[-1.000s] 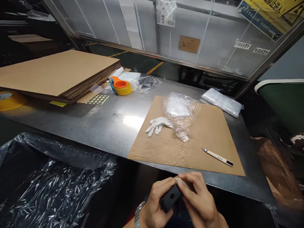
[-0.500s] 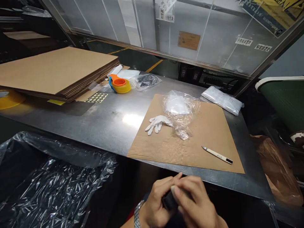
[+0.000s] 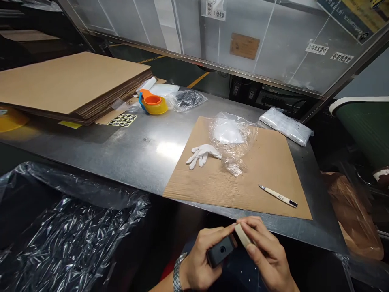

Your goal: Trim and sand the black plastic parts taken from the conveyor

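Note:
My left hand (image 3: 203, 259), with a metal watch on its wrist, is closed around a black block-shaped part (image 3: 221, 250) that has a round hole in its face. Close beside it, my right hand (image 3: 264, 247) pinches a flat beige pad (image 3: 243, 236) between thumb and fingers, by the part's right end. Whether the pad touches the part I cannot tell. Both hands are in front of the table's near edge. Beyond them, a craft knife (image 3: 278, 196) marked A26 lies on a cardboard sheet (image 3: 194, 188).
A white glove (image 3: 201, 156) and a crumpled clear bag (image 3: 232, 134) lie on the cardboard. Stacked cardboard (image 3: 75, 81), a tape dispenser (image 3: 153, 103) and a sticker sheet (image 3: 123, 119) are at left on the metal table (image 3: 136, 158). A black plastic-lined bin (image 3: 69, 227) stands lower left.
My right hand has shifted right, away from my left. The black part and the beige pad, mostly covered before, now show clearly. The camera view has tilted slightly.

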{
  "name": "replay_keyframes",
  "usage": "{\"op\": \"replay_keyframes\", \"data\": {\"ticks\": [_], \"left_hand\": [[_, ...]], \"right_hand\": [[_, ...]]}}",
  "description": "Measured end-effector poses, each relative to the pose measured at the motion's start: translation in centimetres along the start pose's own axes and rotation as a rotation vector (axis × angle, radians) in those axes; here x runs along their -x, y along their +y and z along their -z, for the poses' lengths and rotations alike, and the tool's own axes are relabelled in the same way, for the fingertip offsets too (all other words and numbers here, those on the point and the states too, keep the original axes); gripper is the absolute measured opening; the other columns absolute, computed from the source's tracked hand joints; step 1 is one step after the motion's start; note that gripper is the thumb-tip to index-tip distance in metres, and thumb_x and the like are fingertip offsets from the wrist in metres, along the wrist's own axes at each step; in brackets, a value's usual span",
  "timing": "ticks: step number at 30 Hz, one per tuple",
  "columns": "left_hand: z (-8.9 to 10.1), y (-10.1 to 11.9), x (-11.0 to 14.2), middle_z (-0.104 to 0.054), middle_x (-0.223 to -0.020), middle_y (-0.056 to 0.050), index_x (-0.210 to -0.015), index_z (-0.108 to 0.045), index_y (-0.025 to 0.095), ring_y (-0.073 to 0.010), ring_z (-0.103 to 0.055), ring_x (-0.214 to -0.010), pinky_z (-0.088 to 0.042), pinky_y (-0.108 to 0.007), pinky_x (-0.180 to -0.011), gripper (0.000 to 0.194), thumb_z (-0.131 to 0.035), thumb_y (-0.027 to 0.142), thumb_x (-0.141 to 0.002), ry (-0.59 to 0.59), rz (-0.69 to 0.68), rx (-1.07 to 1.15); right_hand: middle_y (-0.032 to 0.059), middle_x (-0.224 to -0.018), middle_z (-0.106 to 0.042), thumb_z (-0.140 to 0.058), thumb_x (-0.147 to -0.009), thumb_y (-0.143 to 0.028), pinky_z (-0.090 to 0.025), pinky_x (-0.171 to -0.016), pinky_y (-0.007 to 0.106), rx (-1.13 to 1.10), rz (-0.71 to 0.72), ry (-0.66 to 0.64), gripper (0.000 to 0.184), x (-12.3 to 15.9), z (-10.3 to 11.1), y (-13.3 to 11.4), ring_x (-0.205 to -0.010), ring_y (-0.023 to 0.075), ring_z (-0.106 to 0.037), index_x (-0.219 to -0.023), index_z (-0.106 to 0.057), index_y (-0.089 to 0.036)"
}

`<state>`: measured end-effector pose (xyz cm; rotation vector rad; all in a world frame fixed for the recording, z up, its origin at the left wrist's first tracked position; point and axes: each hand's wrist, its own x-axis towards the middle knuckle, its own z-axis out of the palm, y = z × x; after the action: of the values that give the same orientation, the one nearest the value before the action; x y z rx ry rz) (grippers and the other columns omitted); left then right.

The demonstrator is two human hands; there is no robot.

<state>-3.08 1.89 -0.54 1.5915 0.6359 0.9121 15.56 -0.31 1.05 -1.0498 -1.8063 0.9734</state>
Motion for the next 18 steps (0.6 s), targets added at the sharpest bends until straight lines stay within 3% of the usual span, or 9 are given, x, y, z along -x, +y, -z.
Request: {"op": "replay_keyframes", "data": {"ticks": [6, 11, 15, 18], "left_hand": [[0.2, 0.3, -0.2, -0.057, -0.072, -0.006, -0.112, -0.058, 0.016, -0.0209, -0.056, -0.070, -0.044, -0.031, -0.064, 0.049, -0.047, 0.014, -0.064, -0.020, -0.004, -0.023], [0.1, -0.8, 0.4, -0.061, -0.075, -0.006, -0.116, -0.057, 0.016, -0.0204, -0.058, -0.069, -0.046, -0.031, -0.064, 0.057, -0.049, 0.011, -0.060, 0.015, -0.002, -0.028], [-0.6, -2.5, 0.6, -0.067, -0.089, -0.007, -0.123, -0.051, 0.016, -0.0196, -0.061, -0.072, -0.047, -0.034, -0.070, 0.073, -0.047, 0.007, -0.051, 0.109, 0.155, 0.274], [-1.3, -2.9, -0.4, -0.069, -0.086, -0.007, -0.119, -0.055, 0.013, -0.0205, -0.062, -0.072, -0.047, -0.036, -0.073, 0.072, -0.045, 0.009, -0.047, 0.204, 0.337, 0.659]], "right_hand": [[0.0098, -0.117, -0.051, -0.042, -0.090, -0.021, -0.043, -0.091, 0.043, -0.110, -0.026, 0.010, 0.040, 0.2, -1.2, 0.0, -0.109, 0.0239, -0.048, -0.129, -0.046, -0.024], [0.0099, -0.116, -0.053, -0.044, -0.089, -0.023, -0.045, -0.089, 0.042, -0.040, -0.042, 0.048, 0.037, 0.3, -1.4, 0.2, -0.108, 0.0238, -0.050, -0.126, -0.049, -0.023], [0.0111, -0.115, -0.054, -0.044, -0.089, -0.024, -0.045, -0.090, 0.040, 0.289, -0.128, 0.199, 0.034, -1.3, -0.4, 4.4, -0.109, 0.0227, -0.048, -0.122, -0.051, -0.019], [0.0154, -0.111, -0.056, -0.039, -0.090, -0.029, -0.038, -0.093, 0.051, 0.507, -0.167, 0.283, 0.034, -3.4, 0.7, 8.5, -0.109, 0.0276, -0.046, -0.116, -0.055, -0.013]]}}
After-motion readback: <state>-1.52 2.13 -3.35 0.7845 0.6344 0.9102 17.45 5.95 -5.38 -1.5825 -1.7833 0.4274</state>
